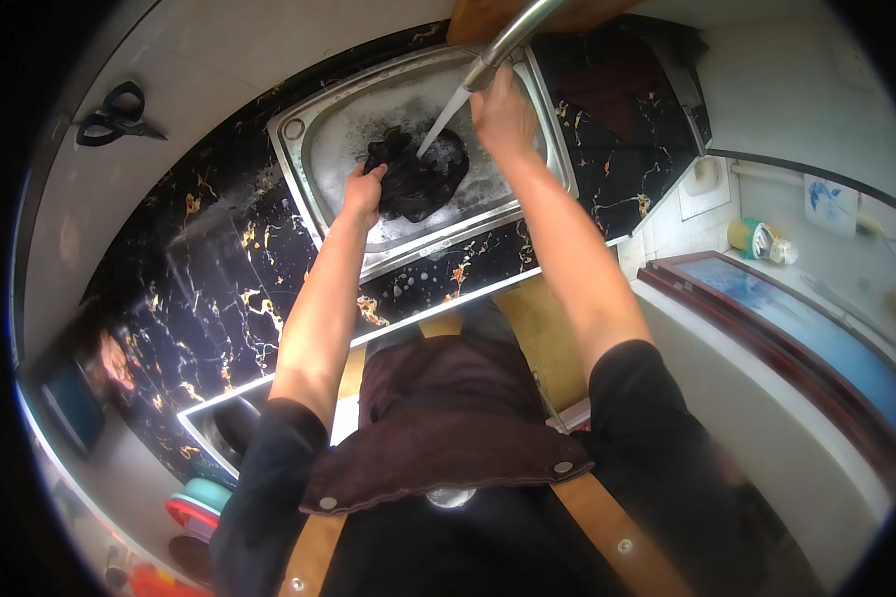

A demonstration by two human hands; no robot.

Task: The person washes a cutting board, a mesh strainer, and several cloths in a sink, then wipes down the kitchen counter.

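My left hand grips the left edge of a wet black cloth, thumb on top. The cloth is bunched in a stainless steel sink with suds and a little water around it. A stream of water runs from the metal faucet onto the cloth. My right hand is up at the faucet's spout end, on its right side. Its fingers are partly hidden behind the spout, so I cannot tell whether they close on it.
Black marbled countertop surrounds the sink, with water drops along its front edge. Scissors hang on the wall at left. A dark red cloth lies on the counter to the right. A wood-framed panel stands at the far right.
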